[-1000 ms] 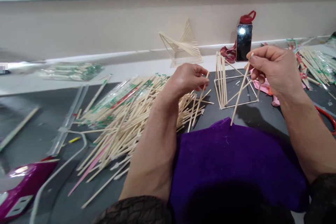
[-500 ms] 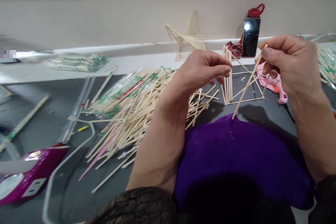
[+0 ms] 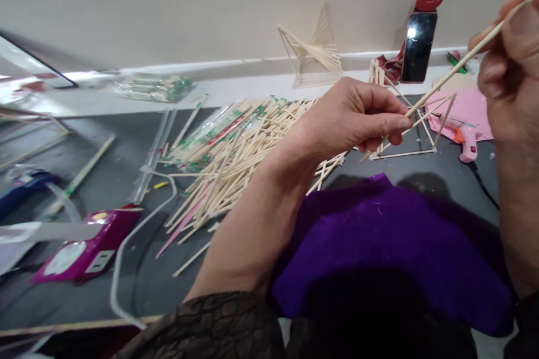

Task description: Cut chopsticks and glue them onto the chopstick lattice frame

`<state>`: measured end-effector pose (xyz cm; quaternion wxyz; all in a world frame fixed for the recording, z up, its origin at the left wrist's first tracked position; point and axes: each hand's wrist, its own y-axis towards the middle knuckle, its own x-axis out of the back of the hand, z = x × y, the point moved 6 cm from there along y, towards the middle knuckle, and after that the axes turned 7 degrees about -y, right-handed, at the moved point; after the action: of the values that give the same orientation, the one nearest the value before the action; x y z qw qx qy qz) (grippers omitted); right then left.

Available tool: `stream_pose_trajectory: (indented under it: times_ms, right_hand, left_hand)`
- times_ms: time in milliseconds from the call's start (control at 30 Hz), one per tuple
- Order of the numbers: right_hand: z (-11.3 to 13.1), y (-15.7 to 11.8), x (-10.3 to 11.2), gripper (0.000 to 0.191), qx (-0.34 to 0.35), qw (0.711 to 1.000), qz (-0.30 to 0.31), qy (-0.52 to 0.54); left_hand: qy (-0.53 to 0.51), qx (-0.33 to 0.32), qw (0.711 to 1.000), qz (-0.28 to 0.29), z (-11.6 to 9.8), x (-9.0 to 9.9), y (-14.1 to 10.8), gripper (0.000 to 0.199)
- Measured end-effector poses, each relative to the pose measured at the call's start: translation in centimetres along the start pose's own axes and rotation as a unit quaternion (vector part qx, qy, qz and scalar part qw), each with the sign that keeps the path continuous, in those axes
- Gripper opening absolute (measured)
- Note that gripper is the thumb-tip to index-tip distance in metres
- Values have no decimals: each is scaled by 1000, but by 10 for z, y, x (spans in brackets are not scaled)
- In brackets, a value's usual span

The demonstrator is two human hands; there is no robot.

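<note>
One thin wooden stick [image 3: 457, 66] slants up to the right between my hands. My left hand [image 3: 364, 115] pinches it near its lower part, thumb against fingers. At the upper right, my right hand [image 3: 511, 47] grips the stick's other end, partly cut off by the picture's edge. Behind my left hand, an open frame of joined sticks [image 3: 404, 153] stands on the dark table, partly hidden. A large pile of loose sticks [image 3: 236, 171] lies left of my left forearm. Below my hands is a purple cloth [image 3: 379, 235].
A twisted stick model [image 3: 314, 53] stands by the wall, with a phone [image 3: 419, 47] leaning upright to its right. The pink glue gun [image 3: 467, 143] has a dark cord. At the left lie a magenta device [image 3: 92, 247], a pale cable [image 3: 122, 258] and wrapped sticks [image 3: 154, 88].
My left hand has closed on the stick. My right hand has moved up and right, raising the stick off the purple cloth. The view has shifted to the left.
</note>
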<state>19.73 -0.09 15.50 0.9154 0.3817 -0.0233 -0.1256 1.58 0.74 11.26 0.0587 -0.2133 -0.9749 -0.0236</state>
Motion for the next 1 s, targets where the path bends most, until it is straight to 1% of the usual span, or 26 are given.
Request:
stream_pose_trajectory:
  times_ms: [67,167,233,333,400,467,567,600,633,667,700,733,767,800,833,867,900,933,967,1000]
  right_hand:
    - [-3,3,3,20,-28,1000,5,-6]
    - [-6,2,0,21,-60,998,13,25]
    - [-6,-2,-5,18,-62,997,19,50]
    - [-6,-12,-20,16,-67,996,39,48]
    - [-7,-19,-29,15,-93,993,56,44]
    - [-7,-23,-34,13,-109,991,63,52]
    - [-8,-21,-31,14,-113,989,61,75]
    - [-10,-19,-29,15,-115,988,60,86]
    - [-12,-16,-26,17,-120,987,59,94]
    - [-15,-14,-24,18,-128,985,58,99]
    - [-17,-13,-22,19,-135,984,57,102]
    - [-20,-12,-21,18,-139,984,57,100]
    - [-21,-13,-21,16,-142,984,60,94]
    - [-22,-13,-22,15,-142,984,65,86]
    - [-22,-15,-23,13,-138,985,72,78]
    - [-22,-16,-25,12,-130,986,81,71]
    - [-20,-17,-27,12,-121,987,88,66]
    - [-19,-18,-28,11,-114,987,91,64]
    - [-18,-18,-28,12,-110,988,91,64]
    - [-18,-19,-28,12,-109,988,89,65]
  left_hand:
    - [26,9,1000,-4,1,7,-8,6]
    - [67,21,997,-14,1,20,-22,5]
    - [80,21,996,-27,1,31,-32,6]
    - [115,36,992,-44,4,46,-48,9]
    - [152,46,986,-59,8,56,-58,14]
    - [174,50,981,-63,13,65,-67,22]
    - [154,85,984,-42,29,72,-75,36]
    - [157,99,982,-40,36,72,-74,41]
    - [188,101,976,-50,41,73,-71,45]
    - [258,97,959,-71,46,74,-67,44]
    - [371,95,920,-83,50,73,-61,40]
    - [482,97,866,-95,54,71,-53,37]
    - [566,116,810,-95,61,67,-45,37]
    - [621,144,765,-88,70,65,-37,39]
    - [647,159,742,-70,79,61,-29,43]
    - [657,167,733,-49,86,57,-21,43]
    - [658,170,732,-41,92,57,-15,42]
    - [655,176,733,-47,96,59,-11,39]
    - [645,180,740,-59,99,64,-9,35]
    - [625,184,755,-75,99,70,-8,31]
